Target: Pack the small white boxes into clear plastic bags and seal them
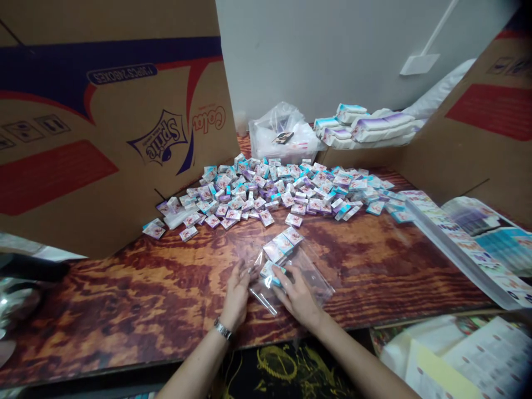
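Note:
A clear plastic bag [313, 277] lies flat on the table. Several small white boxes with purple and blue sides [278, 247] form a row at its upper end; whether they are inside or on top I cannot tell. Another small box [269, 270] sits lower, at an angle, under the fingertips of my right hand [300, 299], which grip it with thumb and fingers. At the bag's left edge is my left hand [236, 293], fingers stretched and apart, touching or almost touching the film. A metal watch [223, 328] is on the left wrist.
A wide heap of similar small boxes [266, 191] spreads across the table [166, 299]. Large cartons [108, 138] stand left and right. Behind are a bag of clear plastic [282, 136] and wrapped packs [374, 127]. Printed sheets [461, 238] lie at the right.

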Action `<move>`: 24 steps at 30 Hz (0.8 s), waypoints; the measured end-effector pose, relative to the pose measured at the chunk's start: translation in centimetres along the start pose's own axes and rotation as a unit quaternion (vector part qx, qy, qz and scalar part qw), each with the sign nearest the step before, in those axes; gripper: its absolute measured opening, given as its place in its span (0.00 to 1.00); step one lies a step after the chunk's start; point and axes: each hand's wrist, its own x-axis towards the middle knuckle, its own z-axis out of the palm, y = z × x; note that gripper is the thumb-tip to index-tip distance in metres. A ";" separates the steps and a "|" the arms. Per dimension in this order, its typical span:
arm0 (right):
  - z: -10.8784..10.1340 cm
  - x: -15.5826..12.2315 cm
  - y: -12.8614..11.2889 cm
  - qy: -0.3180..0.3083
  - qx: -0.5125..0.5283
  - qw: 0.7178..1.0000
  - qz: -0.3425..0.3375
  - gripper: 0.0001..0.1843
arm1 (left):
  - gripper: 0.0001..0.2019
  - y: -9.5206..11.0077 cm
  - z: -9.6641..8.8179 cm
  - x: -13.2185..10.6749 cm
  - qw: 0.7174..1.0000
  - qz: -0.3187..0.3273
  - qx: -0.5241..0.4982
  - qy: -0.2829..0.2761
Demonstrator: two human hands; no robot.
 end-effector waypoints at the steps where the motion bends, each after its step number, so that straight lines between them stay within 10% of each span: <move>1: 0.2 -0.1 -0.2 0.004 -0.005 1.000 -0.006 0.26 | 0.34 -0.1 0.0 0.0 1.000 0.002 -0.001 0.001; 9: 2.8 1.2 -0.6 0.031 -0.064 0.997 0.003 0.25 | 0.39 0.0 0.4 -1.0 1.000 -0.005 0.002 0.012; 15: 0.7 -0.4 -0.3 0.000 -0.048 0.999 -0.015 0.24 | 0.47 -0.7 0.8 -4.3 0.999 -0.042 0.008 0.027; 24: 0.3 0.5 0.4 -0.137 -0.062 0.984 -0.098 0.12 | 0.44 -2.5 1.6 -4.6 0.997 -0.076 0.023 0.018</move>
